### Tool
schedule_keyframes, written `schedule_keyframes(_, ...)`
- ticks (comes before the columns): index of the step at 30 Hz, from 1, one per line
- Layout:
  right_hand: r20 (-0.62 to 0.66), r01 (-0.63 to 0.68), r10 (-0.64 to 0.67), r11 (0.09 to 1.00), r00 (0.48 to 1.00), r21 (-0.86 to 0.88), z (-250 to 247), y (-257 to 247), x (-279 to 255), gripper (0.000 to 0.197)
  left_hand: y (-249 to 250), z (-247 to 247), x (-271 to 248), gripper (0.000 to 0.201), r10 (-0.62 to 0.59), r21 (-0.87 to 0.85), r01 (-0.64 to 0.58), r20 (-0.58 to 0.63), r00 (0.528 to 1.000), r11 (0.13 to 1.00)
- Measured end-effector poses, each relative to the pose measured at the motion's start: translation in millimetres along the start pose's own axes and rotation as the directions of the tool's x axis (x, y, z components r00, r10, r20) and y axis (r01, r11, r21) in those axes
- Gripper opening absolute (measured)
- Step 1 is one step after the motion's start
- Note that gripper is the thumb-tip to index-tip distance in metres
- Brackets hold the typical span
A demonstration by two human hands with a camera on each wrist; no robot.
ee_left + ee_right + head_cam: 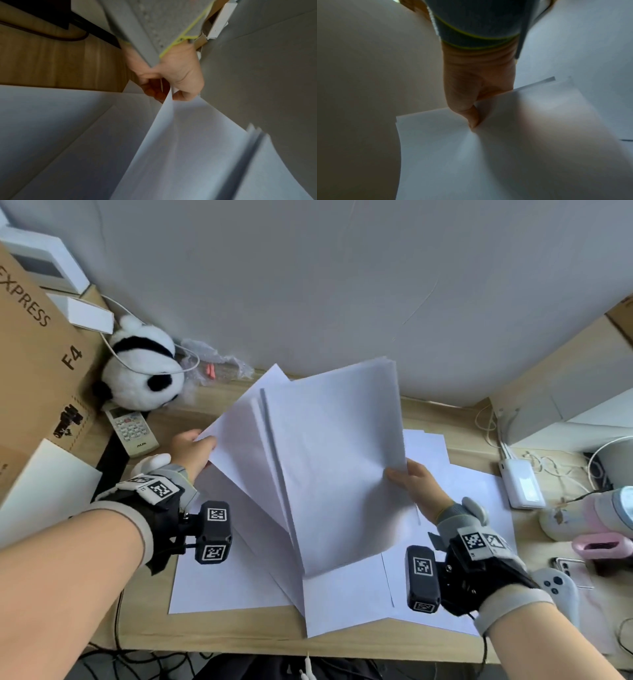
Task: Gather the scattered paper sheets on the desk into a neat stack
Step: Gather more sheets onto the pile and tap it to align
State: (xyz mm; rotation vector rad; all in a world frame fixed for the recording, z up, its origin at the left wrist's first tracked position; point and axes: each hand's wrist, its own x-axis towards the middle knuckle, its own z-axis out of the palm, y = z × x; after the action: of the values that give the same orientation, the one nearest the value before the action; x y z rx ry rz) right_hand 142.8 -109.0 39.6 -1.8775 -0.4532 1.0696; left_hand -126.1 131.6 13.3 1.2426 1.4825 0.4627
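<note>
Head view, both hands pinching raised paper sheets (329,460), left hand (191,450), right hand (416,491)

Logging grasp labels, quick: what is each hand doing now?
Left hand: pinches a lifted paper sheet.
Right hand: grips the raised paper bundle.

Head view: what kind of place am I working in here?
Probably a home or small-office desk pushed against a plain wall. A plush panda, a remote control and a cardboard shipping box crowd its left side; a game controller and charging cables lie at right.
</note>
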Motion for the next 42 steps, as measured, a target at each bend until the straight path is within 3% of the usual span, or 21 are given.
schedule_keyframes(3,0.084,0.007,0.001,0.996,0.996,-0.091,8.5,-12.2,0.9,0.011,11.7,5.2,-1.6,0.008,0.021,-0.016,-0.022,-0.027,0.999,1.000)
schedule_keyframes(8,0.001,0.050,-0.050,0.999,0.999,-0.001,18.8,-20.3,4.7,0.012,39.3,-0.4,-3.2,0.014,0.081,-0.033,-0.087,-0.151,0.985,0.996)
schedule_keyframes(14,-0.092,0.133,-0.135,0.991,0.987,-0.030,18.0,-32.6,12.4,0.013,58.1,1.8,-3.5,0.024,0.087,0.078,-0.084,-0.038,0.995,0.993)
schedule_keyframes(17,-0.089,0.170,-0.177,0.982,0.980,-0.075,17.8,-39.3,14.9,0.023,57.2,6.7,-4.5,0.027,0.093,0.070,-0.093,0.009,0.996,0.993)
schedule_keyframes(22,-0.003,0.122,-0.123,0.990,0.992,-0.076,21.8,-42.0,14.5,0.023,57.9,8.0,10.5,0.023,-0.010,-0.159,0.020,0.066,0.998,0.987)
schedule_keyframes(26,-0.019,0.105,-0.105,0.994,0.994,-0.031,28.0,-37.2,13.5,0.017,64.4,11.6,10.0,0.012,-0.049,-0.424,0.139,0.215,0.975,0.895)
schedule_keyframes(29,-0.087,0.106,-0.105,0.994,0.991,0.013,30.7,-30.0,13.2,0.020,65.0,17.7,-0.1,0.045,-0.062,-0.424,0.228,0.370,0.927,0.877)
schedule_keyframes(33,-0.154,0.153,-0.130,0.977,0.980,0.146,31.8,-22.6,9.4,0.017,52.8,31.0,-23.0,0.096,-0.107,-0.202,0.240,0.513,0.852,0.949)
schedule_keyframes(34,-0.155,0.172,-0.145,0.969,0.977,0.178,32.3,-21.2,7.7,0.019,47.6,36.4,-28.2,0.090,-0.108,-0.161,0.224,0.528,0.842,0.961)
schedule_keyframes(36,-0.156,0.216,-0.187,0.956,0.970,0.198,31.9,-17.9,3.2,0.022,38.2,50.8,-38.4,0.026,-0.075,-0.094,0.135,0.477,0.876,0.986)
schedule_keyframes(37,-0.155,0.237,-0.208,0.951,0.966,0.199,31.2,-15.9,1.2,0.025,30.7,56.9,-38.2,0.023,-0.060,-0.070,0.100,0.437,0.897,0.993)
schedule_keyframes(39,-0.149,0.251,-0.220,0.935,0.964,0.248,31.1,-11.3,-1.5,0.037,18.9,66.0,-36.7,0.045,-0.046,-0.045,0.068,0.379,0.924,0.997)
schedule_keyframes(42,-0.187,0.259,-0.209,0.919,0.960,0.298,30.0,-1.2,-3.0,0.046,14.9,71.7,-43.9,0.041,0.017,0.006,-0.020,0.354,0.935,1.000)
